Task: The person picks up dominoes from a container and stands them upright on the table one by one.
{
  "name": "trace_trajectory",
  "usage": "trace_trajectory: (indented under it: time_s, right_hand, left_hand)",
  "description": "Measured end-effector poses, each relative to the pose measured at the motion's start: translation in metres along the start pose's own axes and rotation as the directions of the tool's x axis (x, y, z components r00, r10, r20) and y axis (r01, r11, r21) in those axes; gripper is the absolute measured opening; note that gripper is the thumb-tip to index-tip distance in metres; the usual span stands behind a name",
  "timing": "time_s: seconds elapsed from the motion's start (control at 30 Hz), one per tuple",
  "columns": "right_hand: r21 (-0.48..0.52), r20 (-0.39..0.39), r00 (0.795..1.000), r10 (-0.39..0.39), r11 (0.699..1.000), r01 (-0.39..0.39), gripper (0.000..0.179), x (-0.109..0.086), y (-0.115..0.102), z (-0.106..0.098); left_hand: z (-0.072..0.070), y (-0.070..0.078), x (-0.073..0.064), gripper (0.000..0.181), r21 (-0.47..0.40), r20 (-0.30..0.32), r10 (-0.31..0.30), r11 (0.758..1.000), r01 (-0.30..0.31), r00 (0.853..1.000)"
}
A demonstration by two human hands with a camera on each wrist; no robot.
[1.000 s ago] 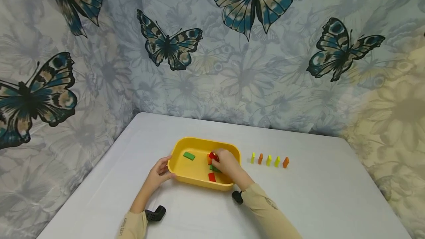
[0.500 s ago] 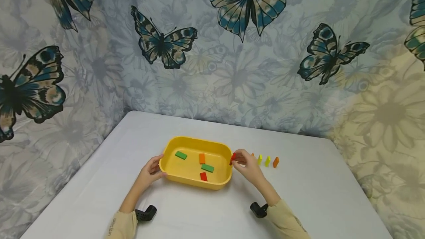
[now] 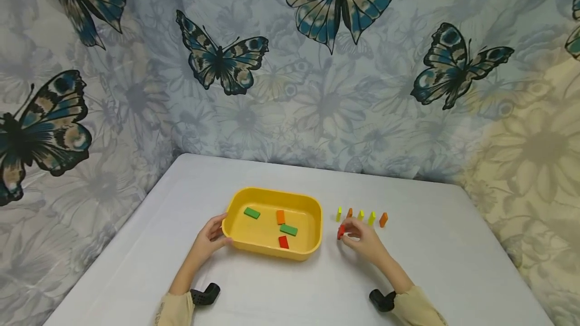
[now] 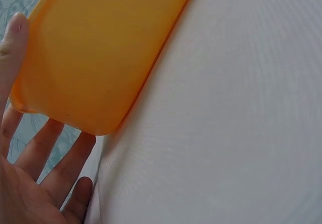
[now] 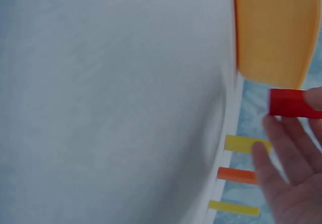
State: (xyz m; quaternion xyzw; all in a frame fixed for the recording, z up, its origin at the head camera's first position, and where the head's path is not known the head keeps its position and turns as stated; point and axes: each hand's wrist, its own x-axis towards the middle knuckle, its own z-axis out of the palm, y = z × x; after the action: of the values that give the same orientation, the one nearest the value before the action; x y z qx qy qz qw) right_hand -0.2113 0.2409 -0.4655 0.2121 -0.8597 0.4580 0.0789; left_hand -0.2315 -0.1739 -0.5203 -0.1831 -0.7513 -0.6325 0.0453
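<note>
My left hand (image 3: pixel 207 240) holds the left end of a yellow tray (image 3: pixel 317 230), thumb and fingers spread about its corner. In the left wrist view, fingertips touch the outside of the tray (image 4: pixel 100 73). My right hand (image 3: pixel 366 239) pinches a red domino block (image 3: pixel 341 232) upright between thumb and fingers, right of the tray. Whether its lower end touches the table I cannot tell. Just behind that hand, several yellow and orange domino blocks (image 3: pixel 339 214) stand on edge in a row. The right wrist view shows the red block (image 5: pixel 288 103) near a standing yellow block (image 5: pixel 241 143).
Inside the tray lie two green blocks (image 3: pixel 251 213), an orange block (image 3: pixel 281 217) and a red block (image 3: pixel 283 242). A white-covered table (image 3: pixel 272 291) bears everything. Butterfly-patterned cloth (image 3: pixel 326 114) hangs behind and at the left.
My right hand has taken a red domino block out of the tray and carried it rightward to the front of the standing row. The left hand has stayed at the tray's left end.
</note>
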Motion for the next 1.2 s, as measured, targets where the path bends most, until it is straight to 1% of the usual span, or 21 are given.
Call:
trace_trajectory:
  time_s: [0.07,0.17,0.23,0.37,0.5,0.57,0.73,0.77,0.97,1.07,1.2]
  right_hand:
    - [-0.001,0.057,0.997,0.048,0.999,-0.048,0.020,-0.002,0.009,-0.003]
    - [-0.014,0.107,0.993,0.058,0.998,-0.057,0.018,-0.004,0.016,-0.006]
    - [-0.028,0.117,0.991,0.064,0.998,-0.061,0.018,-0.005,0.019,-0.008]
    - [-0.056,0.118,0.989,0.091,0.995,-0.085,0.018,-0.006,0.022,-0.009]
    - [-0.058,0.127,0.985,0.118,0.992,-0.111,0.019,-0.007,0.022,-0.009]
    - [-0.046,0.125,0.984,0.124,0.992,-0.119,0.019,-0.007,0.017,-0.009]
    - [-0.027,0.109,0.985,0.134,0.991,-0.132,0.019,-0.010,-0.006,-0.012]
    - [-0.026,0.107,0.985,0.137,0.991,-0.135,0.020,-0.011,-0.006,-0.011]
    - [-0.027,0.109,0.981,0.158,0.987,-0.156,0.023,-0.017,0.025,-0.005]
    - [-0.033,0.109,0.983,0.150,0.988,-0.148,0.022,-0.016,0.028,-0.004]
    - [-0.031,0.085,0.989,0.119,0.993,-0.117,0.023,-0.014,0.029,-0.006]
  left_hand:
    - [0.001,0.000,0.001,0.063,-0.007,-0.001,0.002,1.000,-0.002,1.000]
    - [0.002,0.001,0.002,0.063,-0.013,-0.002,-0.016,1.000,0.016,1.000]
    - [0.002,0.004,0.003,0.063,-0.019,0.004,-0.026,0.999,0.026,1.000]
    - [0.004,0.016,0.003,0.063,-0.018,0.012,-0.022,1.000,0.023,1.000]
    - [0.006,0.027,0.001,0.063,0.001,0.008,-0.030,1.000,0.030,1.000]
    - [0.005,0.028,0.000,0.063,-0.002,0.008,-0.034,0.999,0.034,0.999]
    - [0.006,0.027,-0.001,0.062,-0.017,0.011,-0.022,1.000,0.022,1.000]
    - [0.006,0.027,-0.001,0.062,-0.018,0.011,-0.020,1.000,0.020,1.000]
    - [0.006,0.028,-0.006,0.062,-0.008,0.022,-0.021,1.000,0.021,1.000]
    - [0.005,0.030,-0.006,0.062,0.007,0.011,-0.032,0.999,0.032,0.999]
    - [0.007,0.031,-0.001,0.062,0.003,0.004,-0.046,0.999,0.046,0.999]
